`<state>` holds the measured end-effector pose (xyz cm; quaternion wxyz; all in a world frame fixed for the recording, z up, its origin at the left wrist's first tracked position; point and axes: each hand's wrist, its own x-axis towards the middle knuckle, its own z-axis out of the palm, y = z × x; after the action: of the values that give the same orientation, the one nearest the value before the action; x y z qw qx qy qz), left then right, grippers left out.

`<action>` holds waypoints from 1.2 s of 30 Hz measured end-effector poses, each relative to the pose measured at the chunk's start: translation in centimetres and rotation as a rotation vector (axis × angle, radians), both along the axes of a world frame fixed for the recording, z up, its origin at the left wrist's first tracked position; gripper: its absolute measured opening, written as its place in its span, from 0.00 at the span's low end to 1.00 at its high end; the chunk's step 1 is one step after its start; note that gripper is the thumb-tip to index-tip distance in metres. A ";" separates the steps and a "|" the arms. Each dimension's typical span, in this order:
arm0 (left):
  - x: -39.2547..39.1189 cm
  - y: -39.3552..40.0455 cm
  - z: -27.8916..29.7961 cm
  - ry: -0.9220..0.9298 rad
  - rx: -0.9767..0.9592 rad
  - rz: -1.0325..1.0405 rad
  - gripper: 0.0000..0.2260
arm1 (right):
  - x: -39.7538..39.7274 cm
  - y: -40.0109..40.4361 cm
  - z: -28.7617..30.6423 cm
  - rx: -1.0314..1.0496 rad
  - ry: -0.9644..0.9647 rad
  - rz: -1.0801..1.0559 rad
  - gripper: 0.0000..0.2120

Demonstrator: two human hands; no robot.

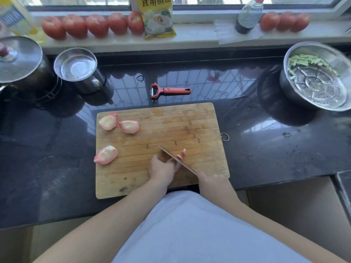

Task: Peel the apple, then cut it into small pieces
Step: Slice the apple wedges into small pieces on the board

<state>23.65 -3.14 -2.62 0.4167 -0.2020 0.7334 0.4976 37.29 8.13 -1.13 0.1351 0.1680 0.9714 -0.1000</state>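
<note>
Apple quarters, peeled to pale flesh with pink tinges, lie on a rectangular bamboo cutting board (190, 126) set on the dark glossy worktop (266, 149) — two quarters (108, 121) (129, 126) near the board's far left corner, a third (105, 155) at its left edge. The fourth piece of apple (177, 167) sits near the board's front centre, pinned under the curled fingers of the left hand (161, 168), with only a little of it showing. The right hand (210, 180) grips the handle of a broad-bladed kitchen knife (177, 160), its blade running diagonally over that piece; two small cut slices (181, 154) lie just beyond the blade. An orange-handled Y-shaped peeler (169, 90) rests on the worktop just behind the board. To the left stand a lidded dark pot (20, 63) and a steel mug (79, 69); to the right, a steel pot with a perforated steamer tray (319, 80) holds chopped green vegetables. Red fruit (93, 24) line the windowsill — beside a yellow packet (158, 18) and a dark sauce bottle (247, 16).
</note>
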 end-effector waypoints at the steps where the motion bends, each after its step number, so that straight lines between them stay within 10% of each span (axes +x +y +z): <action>1: 0.0 -0.1 -0.1 -0.001 0.002 -0.001 0.16 | -0.8 -0.2 -0.3 0.010 0.010 0.010 0.11; 36: 0.1 -1.1 -1.3 0.116 -0.146 -0.058 0.14 | 2.5 1.0 0.9 -0.150 0.103 -0.228 0.12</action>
<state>23.79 -4.20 -3.89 0.3722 -0.1812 0.7961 0.4414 39.77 9.10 -0.25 0.0849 0.2614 0.9414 -0.1956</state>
